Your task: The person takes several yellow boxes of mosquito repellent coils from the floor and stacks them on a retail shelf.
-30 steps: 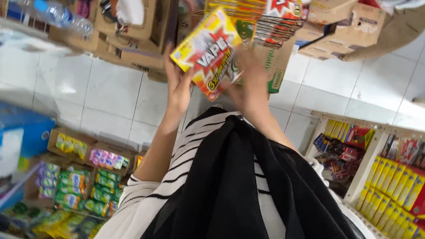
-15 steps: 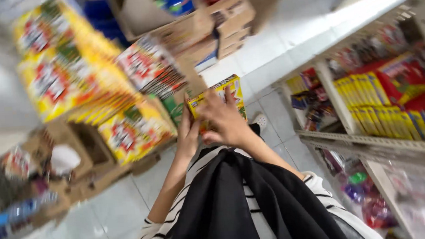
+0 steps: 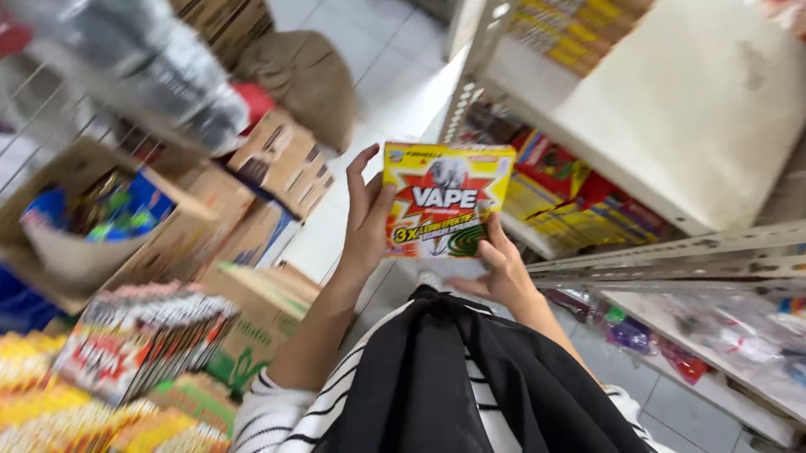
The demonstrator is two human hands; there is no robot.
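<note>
Nearest the camera hang a black garment (image 3: 452,393) and striped sleeves (image 3: 275,425), from which both forearms rise toward twelve o'clock. The left hand (image 3: 365,224) grips the left edge of a flat yellow box (image 3: 448,200), fingers curled round its side and thumb on the front; the right hand (image 3: 500,267) pinches the box's lower right corner from below. The box sits upright between the two hands, just above centre, its red-and-yellow face turned to the camera. At eight o'clock a stack of similar packs (image 3: 146,334) leans in an open carton (image 3: 258,322), with more yellow packs (image 3: 48,422) at seven. At ten o'clock an open cardboard box (image 3: 91,229) holds blue packets, against a wire rack (image 3: 8,122). At three o'clock a metal shelf rail (image 3: 707,252) crosses, with bagged goods (image 3: 770,333) below it. Farther off, at one o'clock, a white shelf board (image 3: 697,102) carries yellow boxes (image 3: 577,6), and a brown sack (image 3: 307,77) lies on the tiled floor (image 3: 391,57) at eleven.
</note>
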